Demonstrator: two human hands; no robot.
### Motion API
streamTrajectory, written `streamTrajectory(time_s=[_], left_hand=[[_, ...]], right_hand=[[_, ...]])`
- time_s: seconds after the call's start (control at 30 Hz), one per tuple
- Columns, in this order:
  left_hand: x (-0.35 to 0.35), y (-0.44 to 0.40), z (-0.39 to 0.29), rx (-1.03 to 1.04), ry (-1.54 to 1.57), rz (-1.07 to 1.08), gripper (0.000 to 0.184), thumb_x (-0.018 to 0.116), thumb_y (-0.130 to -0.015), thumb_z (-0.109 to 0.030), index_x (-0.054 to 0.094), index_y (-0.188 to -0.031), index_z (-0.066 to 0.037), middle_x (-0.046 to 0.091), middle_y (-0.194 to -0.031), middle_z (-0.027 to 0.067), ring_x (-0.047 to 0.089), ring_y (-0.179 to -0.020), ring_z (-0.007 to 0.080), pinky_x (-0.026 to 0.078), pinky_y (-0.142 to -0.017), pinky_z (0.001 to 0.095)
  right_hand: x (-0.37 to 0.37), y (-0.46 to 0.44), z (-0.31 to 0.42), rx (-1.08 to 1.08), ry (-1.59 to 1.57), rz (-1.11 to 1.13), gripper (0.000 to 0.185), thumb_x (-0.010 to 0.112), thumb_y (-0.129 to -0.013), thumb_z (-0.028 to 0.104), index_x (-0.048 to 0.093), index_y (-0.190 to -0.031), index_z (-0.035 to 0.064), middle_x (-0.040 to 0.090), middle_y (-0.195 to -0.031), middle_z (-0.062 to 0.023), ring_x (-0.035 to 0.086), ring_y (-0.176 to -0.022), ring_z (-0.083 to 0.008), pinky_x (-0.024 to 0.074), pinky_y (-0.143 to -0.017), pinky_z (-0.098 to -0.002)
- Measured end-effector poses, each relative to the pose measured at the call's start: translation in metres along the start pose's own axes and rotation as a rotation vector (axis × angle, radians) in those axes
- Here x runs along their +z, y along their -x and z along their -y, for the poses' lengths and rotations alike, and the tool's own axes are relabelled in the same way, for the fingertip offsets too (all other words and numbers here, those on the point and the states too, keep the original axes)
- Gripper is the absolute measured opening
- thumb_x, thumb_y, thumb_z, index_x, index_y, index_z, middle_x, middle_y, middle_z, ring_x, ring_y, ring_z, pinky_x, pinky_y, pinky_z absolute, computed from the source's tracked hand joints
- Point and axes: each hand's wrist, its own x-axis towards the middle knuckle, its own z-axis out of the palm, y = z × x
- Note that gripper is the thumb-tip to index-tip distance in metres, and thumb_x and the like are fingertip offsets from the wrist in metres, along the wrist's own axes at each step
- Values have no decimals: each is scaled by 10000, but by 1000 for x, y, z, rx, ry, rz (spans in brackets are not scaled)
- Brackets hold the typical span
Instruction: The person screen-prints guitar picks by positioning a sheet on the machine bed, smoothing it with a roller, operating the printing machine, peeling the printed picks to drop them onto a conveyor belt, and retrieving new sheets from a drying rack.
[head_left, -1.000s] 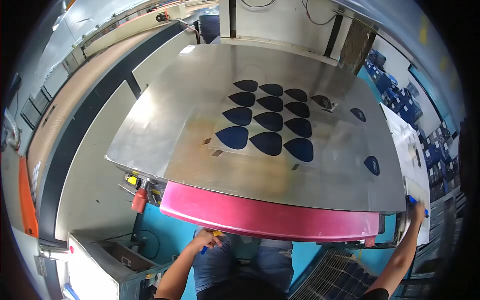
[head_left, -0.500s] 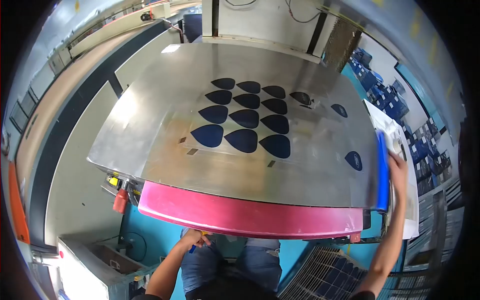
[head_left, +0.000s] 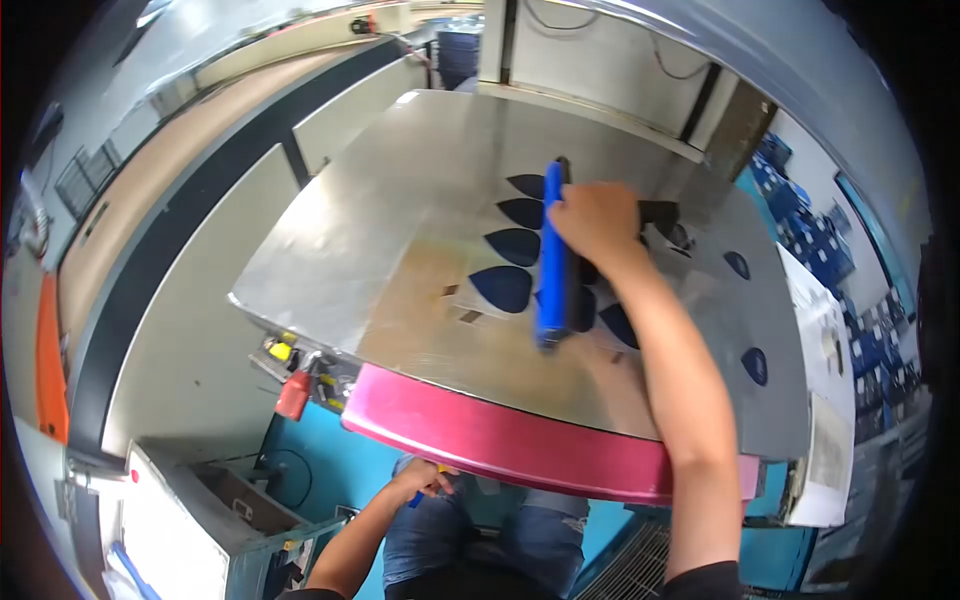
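My right hand (head_left: 602,225) is closed around a long blue roller (head_left: 552,265), which lies across the dark teardrop-shaped pieces (head_left: 501,288) on the metal tabletop (head_left: 330,240). Roller, hand and forearm cover many of these pieces. The left column of them still shows. Two smaller dark pieces with a pale mark, one of them an oval badge (head_left: 754,366), lie apart on the right. Below the pink front edge (head_left: 500,435), my left hand (head_left: 424,480) is closed on a small blue-and-yellow tool, mostly hidden by the fingers.
A red knob (head_left: 294,394) sticks out under the table's left corner. A white side surface (head_left: 825,400) stands along the right edge. Stacked blue pieces (head_left: 870,320) fill racks farther right. A light box-like cabinet (head_left: 175,530) is at lower left.
My right hand has carried the blue roller from the table's right edge leftward onto the dark pieces. My left hand stays below the front edge. The camera view has shifted.
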Motion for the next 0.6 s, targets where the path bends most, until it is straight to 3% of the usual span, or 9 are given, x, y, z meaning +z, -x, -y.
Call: streamTrajectory(time_s=[0.07,0.1,0.2,0.27,0.3,0.33,0.43,0.5,0.6], left_hand=[[1,-1,1,1,39,9,308,479,-903,-218,592,-1074,12,659,-712,180,512,-430,121,420,-381,250],[2,-2,0,0,54,8,304,500,-897,-224,591,-1068,9,662,-720,176,521,-435,124,424,-381,253],[2,5,0,20,87,-23,300,530,-889,-228,585,-1071,3,671,-746,163,530,-442,125,427,-386,253],[4,17,-7,40,89,-56,300,516,-905,-233,581,-1087,-4,679,-773,146,514,-436,115,427,-397,239],[1,13,-3,38,86,-31,301,508,-913,-238,583,-1087,-4,678,-768,147,507,-433,112,420,-394,237],[-6,7,6,34,79,2,302,500,-920,-242,584,-1087,-5,678,-763,148,500,-430,109,414,-390,235],[-13,10,4,17,79,49,313,489,-937,-271,597,-1084,-16,671,-725,153,473,-413,102,367,-368,234],[-10,10,1,9,66,34,312,498,-936,-280,606,-1075,-22,669,-710,154,469,-408,103,350,-362,235],[0,9,-4,13,55,2,330,506,-939,-312,617,-1049,-22,665,-688,149,488,-410,110,359,-366,236]], right_hand=[[15,-23,63,-99,-15,-21,244,539,-725,253,677,-688,55,642,-680,-164,635,-661,-344,485,-613,-450],[18,-33,90,-12,-128,23,257,527,-741,253,681,-695,53,655,-714,-157,640,-684,-350,488,-637,-448],[16,-35,107,16,-165,61,273,521,-753,273,683,-728,55,659,-737,-159,644,-712,-350,489,-651,-448],[2,-14,72,30,-97,77,285,519,-759,287,683,-754,54,656,-743,-168,643,-720,-349,489,-656,-449],[-11,3,47,-49,18,62,249,523,-771,258,703,-766,86,672,-779,-130,658,-717,-321,498,-642,-413],[-3,10,14,129,-74,92,271,518,-771,285,693,-775,78,657,-773,-157,642,-725,-353,494,-655,-444],[-23,69,-79,191,-26,-2,319,492,-813,330,692,-930,110,657,-779,-153,624,-790,-361,477,-703,-464],[-51,101,-121,310,-126,94,353,504,-822,351,686,-1027,129,664,-829,-162,623,-825,-360,476,-735,-447],[-64,144,-189,391,3,77,390,520,-816,364,665,-1096,134,668,-866,-170,625,-855,-355,476,-767,-426]])
